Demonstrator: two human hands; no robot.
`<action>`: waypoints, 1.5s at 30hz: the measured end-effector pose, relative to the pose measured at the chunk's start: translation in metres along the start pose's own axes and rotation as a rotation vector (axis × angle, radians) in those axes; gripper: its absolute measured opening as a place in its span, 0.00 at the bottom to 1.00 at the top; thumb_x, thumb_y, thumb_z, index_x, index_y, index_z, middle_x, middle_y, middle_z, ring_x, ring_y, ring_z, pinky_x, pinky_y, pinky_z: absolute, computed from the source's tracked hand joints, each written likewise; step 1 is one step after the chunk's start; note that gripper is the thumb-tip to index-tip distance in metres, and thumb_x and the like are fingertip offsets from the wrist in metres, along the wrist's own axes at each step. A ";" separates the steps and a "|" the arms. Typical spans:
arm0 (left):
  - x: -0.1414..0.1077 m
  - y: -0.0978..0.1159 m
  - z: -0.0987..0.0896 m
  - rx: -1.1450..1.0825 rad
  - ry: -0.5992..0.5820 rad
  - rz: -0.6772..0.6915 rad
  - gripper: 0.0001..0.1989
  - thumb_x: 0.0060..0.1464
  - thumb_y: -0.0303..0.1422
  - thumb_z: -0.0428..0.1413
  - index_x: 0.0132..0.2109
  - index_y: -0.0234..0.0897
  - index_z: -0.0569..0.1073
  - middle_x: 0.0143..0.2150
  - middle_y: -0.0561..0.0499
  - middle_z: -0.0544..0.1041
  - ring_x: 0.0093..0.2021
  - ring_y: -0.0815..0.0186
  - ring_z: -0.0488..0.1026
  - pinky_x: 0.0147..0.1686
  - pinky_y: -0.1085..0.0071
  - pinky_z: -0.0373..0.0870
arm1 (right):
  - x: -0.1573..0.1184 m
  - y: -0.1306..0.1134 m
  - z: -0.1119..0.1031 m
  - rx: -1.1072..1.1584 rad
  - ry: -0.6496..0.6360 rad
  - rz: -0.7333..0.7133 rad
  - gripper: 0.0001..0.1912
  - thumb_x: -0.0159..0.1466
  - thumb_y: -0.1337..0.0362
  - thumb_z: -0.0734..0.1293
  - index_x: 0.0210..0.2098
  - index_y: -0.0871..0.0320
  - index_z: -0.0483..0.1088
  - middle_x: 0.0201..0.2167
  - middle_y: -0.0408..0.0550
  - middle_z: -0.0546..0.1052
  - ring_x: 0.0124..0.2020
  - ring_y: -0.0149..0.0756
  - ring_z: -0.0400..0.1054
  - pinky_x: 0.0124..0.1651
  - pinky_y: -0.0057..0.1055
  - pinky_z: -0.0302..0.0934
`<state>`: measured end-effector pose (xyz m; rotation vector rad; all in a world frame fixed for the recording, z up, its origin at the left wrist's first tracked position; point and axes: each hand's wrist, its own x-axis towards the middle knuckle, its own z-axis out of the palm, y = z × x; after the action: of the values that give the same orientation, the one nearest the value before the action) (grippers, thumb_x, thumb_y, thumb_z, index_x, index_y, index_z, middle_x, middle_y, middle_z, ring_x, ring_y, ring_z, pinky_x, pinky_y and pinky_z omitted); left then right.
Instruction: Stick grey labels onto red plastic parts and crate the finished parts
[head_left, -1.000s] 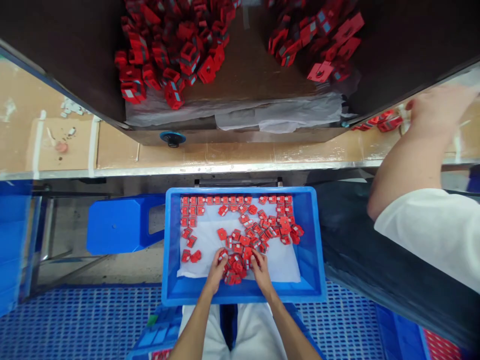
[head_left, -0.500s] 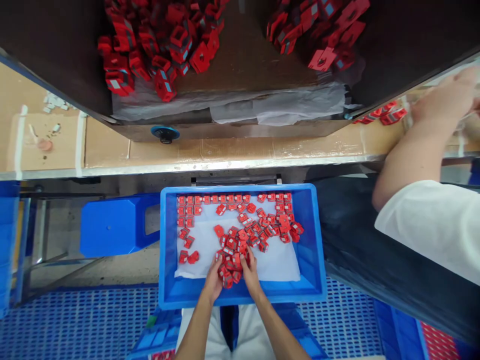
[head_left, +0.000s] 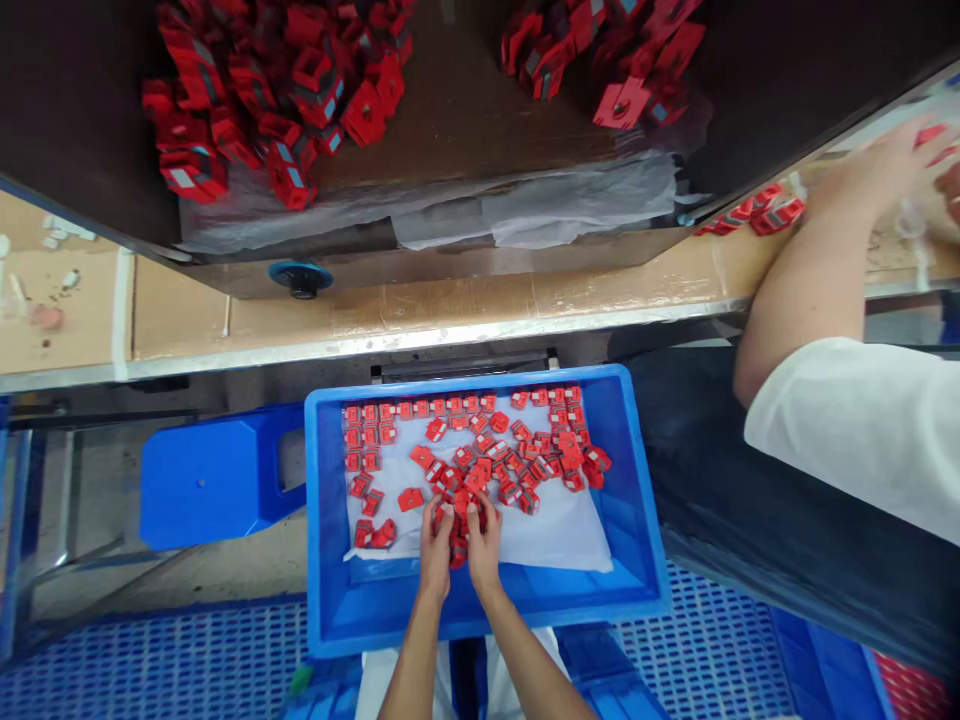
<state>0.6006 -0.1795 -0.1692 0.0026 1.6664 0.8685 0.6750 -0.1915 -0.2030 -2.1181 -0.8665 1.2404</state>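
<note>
My left hand point(head_left: 436, 545) and my right hand point(head_left: 484, 540) are close together near the front of a blue plastic bin point(head_left: 318, 530). Their fingers curl around the sides of a cluster of small red plastic parts point(head_left: 458, 550), partly hidden by the hands. More loose red parts point(head_left: 517, 465) with grey bands lie jumbled beyond and to the right of my hands. Along the far edge and in the far left corner, red parts point(head_left: 370, 437) stand in neat rows. A white sheet point(head_left: 555, 535) lines the bin's floor.
Above the bin is a cardboard-covered bench point(head_left: 360, 320) with a dark box point(head_left: 450, 150) holding heaps of red parts. A blue stool point(head_left: 202, 480) stands left. At right a co-worker's arm point(head_left: 806, 260) reaches over the bench beside several red parts point(head_left: 776, 215).
My hands have drawn closer together around the cluster, and some red parts have spread away from it. One part now lies apart to the left. The camera view has shifted slightly.
</note>
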 end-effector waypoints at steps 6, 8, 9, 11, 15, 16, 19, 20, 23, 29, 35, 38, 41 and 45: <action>0.008 0.020 0.012 0.138 0.044 0.014 0.44 0.52 0.56 0.61 0.67 0.43 0.55 0.54 0.40 0.81 0.48 0.56 0.82 0.47 0.63 0.78 | 0.019 -0.012 0.009 -0.015 0.051 -0.013 0.35 0.68 0.43 0.60 0.66 0.59 0.58 0.62 0.60 0.68 0.63 0.46 0.64 0.62 0.41 0.62; 0.011 0.024 0.016 0.184 0.075 0.015 0.48 0.51 0.56 0.62 0.69 0.41 0.50 0.51 0.38 0.82 0.46 0.54 0.83 0.46 0.61 0.78 | 0.026 -0.014 0.009 -0.043 0.069 0.004 0.36 0.67 0.42 0.61 0.65 0.59 0.60 0.61 0.61 0.70 0.62 0.49 0.65 0.61 0.43 0.62; 0.012 0.026 0.018 0.204 0.085 0.019 0.50 0.51 0.56 0.62 0.70 0.40 0.49 0.51 0.38 0.82 0.46 0.53 0.83 0.47 0.60 0.77 | 0.029 -0.015 0.010 -0.058 0.074 0.014 0.36 0.66 0.41 0.61 0.64 0.59 0.62 0.59 0.62 0.71 0.61 0.50 0.65 0.60 0.45 0.63; 0.016 0.031 0.020 0.233 0.093 0.034 0.51 0.51 0.55 0.63 0.71 0.40 0.49 0.54 0.38 0.81 0.52 0.52 0.81 0.51 0.60 0.75 | 0.033 -0.016 0.011 -0.086 0.083 0.036 0.37 0.65 0.39 0.61 0.62 0.60 0.65 0.57 0.64 0.72 0.60 0.54 0.67 0.59 0.47 0.63; 0.024 0.042 0.021 0.263 0.072 0.062 0.45 0.53 0.52 0.62 0.71 0.44 0.55 0.63 0.40 0.76 0.62 0.53 0.74 0.58 0.60 0.71 | 0.036 -0.019 0.016 -0.113 0.103 0.047 0.40 0.63 0.37 0.61 0.62 0.61 0.67 0.57 0.66 0.72 0.59 0.57 0.67 0.59 0.49 0.62; 0.025 0.043 0.021 0.267 0.063 0.066 0.43 0.54 0.52 0.61 0.70 0.44 0.56 0.64 0.40 0.75 0.63 0.53 0.73 0.59 0.61 0.70 | 0.036 -0.019 0.018 -0.115 0.111 0.047 0.39 0.63 0.37 0.61 0.61 0.60 0.67 0.57 0.65 0.72 0.59 0.57 0.67 0.59 0.49 0.62; 0.027 0.042 0.024 0.270 0.053 0.066 0.40 0.57 0.54 0.58 0.70 0.44 0.57 0.66 0.41 0.72 0.64 0.54 0.71 0.61 0.61 0.68 | 0.037 -0.019 0.019 -0.112 0.132 0.046 0.38 0.63 0.37 0.61 0.60 0.59 0.68 0.55 0.63 0.74 0.58 0.55 0.68 0.59 0.47 0.62; 0.028 0.041 0.025 0.266 0.056 0.063 0.39 0.58 0.54 0.57 0.70 0.44 0.57 0.66 0.40 0.72 0.64 0.54 0.71 0.61 0.61 0.68 | 0.038 -0.018 0.019 -0.105 0.130 0.044 0.37 0.63 0.37 0.61 0.59 0.59 0.69 0.54 0.62 0.75 0.57 0.55 0.69 0.58 0.46 0.63; 0.028 0.038 0.029 0.238 0.091 0.054 0.39 0.58 0.54 0.56 0.70 0.42 0.56 0.68 0.38 0.70 0.66 0.52 0.69 0.63 0.59 0.66 | 0.039 -0.017 0.015 -0.075 0.107 0.040 0.37 0.63 0.37 0.60 0.56 0.59 0.71 0.52 0.61 0.77 0.54 0.54 0.72 0.54 0.44 0.66; 0.028 0.038 0.032 0.144 0.184 0.090 0.34 0.57 0.50 0.58 0.64 0.35 0.68 0.66 0.38 0.72 0.68 0.54 0.66 0.66 0.63 0.63 | 0.042 -0.018 0.007 -0.096 0.080 0.133 0.46 0.58 0.32 0.58 0.59 0.63 0.69 0.53 0.68 0.77 0.56 0.65 0.69 0.55 0.55 0.63; 0.000 0.037 0.021 0.100 0.196 0.066 0.33 0.58 0.48 0.56 0.64 0.33 0.70 0.70 0.41 0.68 0.72 0.57 0.60 0.69 0.69 0.58 | 0.021 -0.025 -0.005 -0.131 0.010 0.111 0.45 0.61 0.35 0.56 0.63 0.63 0.67 0.59 0.66 0.73 0.60 0.63 0.67 0.59 0.53 0.62; -0.022 0.039 0.015 0.068 0.217 0.026 0.37 0.55 0.50 0.57 0.65 0.32 0.69 0.70 0.40 0.68 0.72 0.54 0.61 0.67 0.68 0.61 | 0.003 -0.031 -0.014 -0.049 0.039 0.036 0.44 0.62 0.35 0.56 0.62 0.64 0.67 0.61 0.67 0.71 0.63 0.63 0.65 0.61 0.54 0.61; -0.042 0.043 0.008 0.094 0.266 0.043 0.38 0.56 0.51 0.57 0.66 0.32 0.67 0.68 0.40 0.70 0.70 0.52 0.64 0.65 0.66 0.65 | -0.016 -0.046 -0.020 0.061 0.056 -0.084 0.39 0.63 0.36 0.58 0.58 0.62 0.70 0.59 0.64 0.74 0.61 0.58 0.68 0.58 0.49 0.65; -0.056 0.071 0.003 0.193 0.347 0.226 0.35 0.60 0.51 0.53 0.68 0.38 0.65 0.65 0.43 0.74 0.69 0.53 0.65 0.65 0.64 0.67 | -0.023 -0.104 -0.023 0.194 0.082 -0.276 0.31 0.68 0.43 0.59 0.59 0.59 0.69 0.60 0.61 0.73 0.61 0.53 0.68 0.59 0.46 0.65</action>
<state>0.5887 -0.1520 -0.0837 0.1847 2.1013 0.9101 0.6604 -0.1440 -0.1062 -1.8133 -0.9269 1.0430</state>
